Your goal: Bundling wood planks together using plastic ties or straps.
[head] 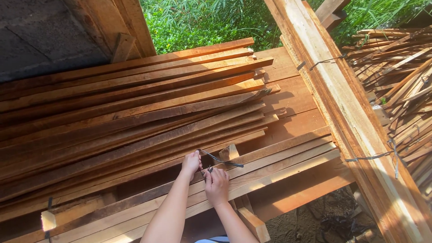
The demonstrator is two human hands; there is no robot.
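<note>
Far left, top: grey concrete wall (40,36), in shade, with dark timber framing (130,22) leaning against its right edge. Below it, a deep stack of reddish-brown planks (126,103), rough-sawn, lying lengthwise and fanning slightly toward the right, ends uneven. Bottom left: a short pale wooden block (48,220) stands on end under the lower boards, a strip of dark wire just beside it. Lower front: several lighter, narrower battens (279,164) run diagonally across the stack's near edge, resting on a cross support (252,222) that shows below them. Centre: left hand (191,163), fingers curled closed, pinching the near end of a thin dark tie wire (220,159) where it rises over the battens. Just beside it, almost touching, right hand (216,183), also curled shut around the wire's lower end; exactly how the strand runs inside the fist is hidden. The wire arcs rightward from the left hand to a small upright wood stub (231,151) between the boards. Behind the stack, bright green foliage (202,20) in sun. Right of centre: a long pale beam (333,90) slants down across the scene, bound with wire loops (373,156). Far right: a loose heap of thin offcut slats (400,76), sunlit, well apart from the hands.
</note>
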